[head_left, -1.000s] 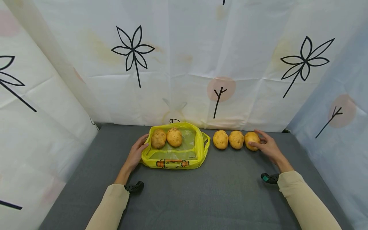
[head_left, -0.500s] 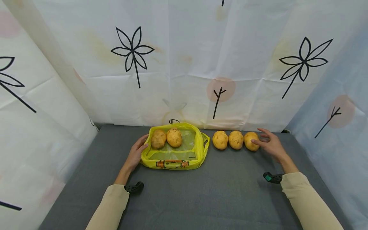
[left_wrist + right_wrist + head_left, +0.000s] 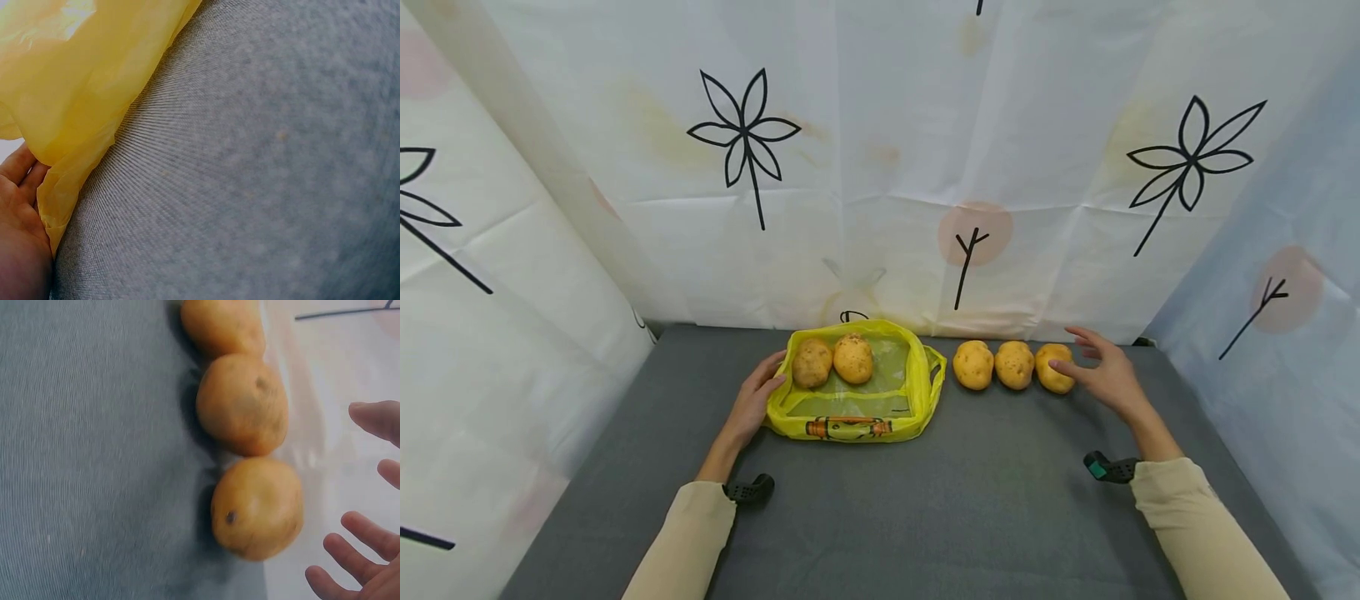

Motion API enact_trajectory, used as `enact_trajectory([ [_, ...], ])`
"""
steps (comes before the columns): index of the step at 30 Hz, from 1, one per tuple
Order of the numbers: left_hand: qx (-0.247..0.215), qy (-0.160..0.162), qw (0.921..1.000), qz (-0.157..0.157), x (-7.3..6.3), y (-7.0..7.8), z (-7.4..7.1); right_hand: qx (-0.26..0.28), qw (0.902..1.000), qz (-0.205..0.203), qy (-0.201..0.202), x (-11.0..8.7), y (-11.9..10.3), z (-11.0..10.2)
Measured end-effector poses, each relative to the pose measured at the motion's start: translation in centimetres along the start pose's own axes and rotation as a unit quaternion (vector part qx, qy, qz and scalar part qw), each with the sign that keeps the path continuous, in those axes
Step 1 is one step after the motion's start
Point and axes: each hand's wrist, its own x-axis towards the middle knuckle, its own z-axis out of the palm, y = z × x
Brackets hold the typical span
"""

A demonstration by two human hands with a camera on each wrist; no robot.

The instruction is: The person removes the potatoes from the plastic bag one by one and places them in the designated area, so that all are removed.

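Observation:
In the head view, a yellow plastic bag lies spread with its mouth facing up, and two potatoes sit inside at its back left. My left hand rests against the bag's left side with relaxed fingers; in the left wrist view, part of that hand is behind the yellow plastic. To the right of the bag, three potatoes stand in a row. Beside the rightmost potato, my right hand holds nothing, its fingers spread and apart from the potato in the right wrist view.
A grey cloth-covered table lies under everything. White printed curtains close off the back and both sides, the back one just behind the bag and the potato row. The bag's handle loop sticks out toward the potatoes.
My right hand has drawn back a little to the right from the rightmost potato, which stays in the row. The left hand and the bag keep their place.

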Motion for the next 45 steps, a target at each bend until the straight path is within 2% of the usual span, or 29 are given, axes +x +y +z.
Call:
enact_trajectory([
  [6, 0.008, 0.005, 0.9999, -0.006, 0.1, 0.1, 0.0, -0.005, 0.9991, -0.038, 0.019, -0.1, -1.5, 0.9],
  [19, 0.005, 0.005, 0.9999, -0.01, 0.2, 0.3, 0.0, 0.024, 0.994, -0.1, 0.037, 0.2, -5.4, 3.3],
  [27, 0.006, 0.004, 0.9999, -0.011, 0.1, 0.4, 0.0, 0.085, 0.9877, -0.129, 0.026, 0.7, -7.5, 5.5],
  [31, 0.005, 0.004, 0.9999, -0.015, 0.1, 0.4, 0.1, 0.097, 0.9838, -0.149, 0.021, 1.0, -8.4, 6.8],
  [45, 0.01, 0.002, 0.9998, -0.015, -0.1, 0.4, 0.0, 0.137, 0.9783, -0.152, -0.031, 2.1, -11.3, 11.3],
])
